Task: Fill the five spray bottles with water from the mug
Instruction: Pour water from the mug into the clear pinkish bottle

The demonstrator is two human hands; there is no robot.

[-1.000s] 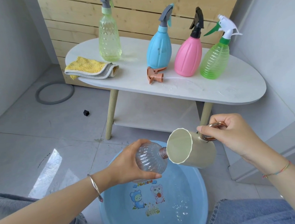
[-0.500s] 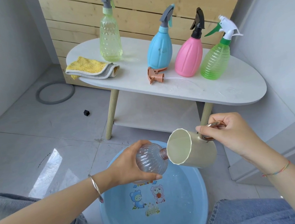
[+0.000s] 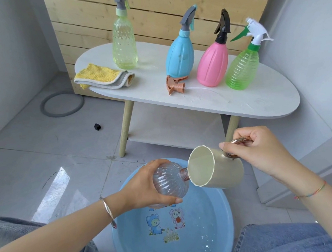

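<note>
My left hand (image 3: 145, 188) grips a clear ribbed bottle (image 3: 171, 181) without its cap, tilted with its neck to the right, over the blue basin (image 3: 222, 232). My right hand (image 3: 256, 152) holds the cream mug (image 3: 218, 169) by its copper handle, tipped on its side with its rim against the bottle's neck. On the white table (image 3: 262, 101) stand a tall yellow-green bottle (image 3: 124, 45), a blue bottle (image 3: 180, 59), a pink bottle (image 3: 213, 63) and a green bottle (image 3: 241, 68), all capped. An orange spray head (image 3: 175, 86) lies loose in front of the blue bottle.
A yellow and grey cloth (image 3: 102, 77) lies folded at the table's left end. The basin holds water and sits on the tiled floor between my knees. A grey ring (image 3: 62, 104) and a small black cube (image 3: 97, 126) lie on the floor at left.
</note>
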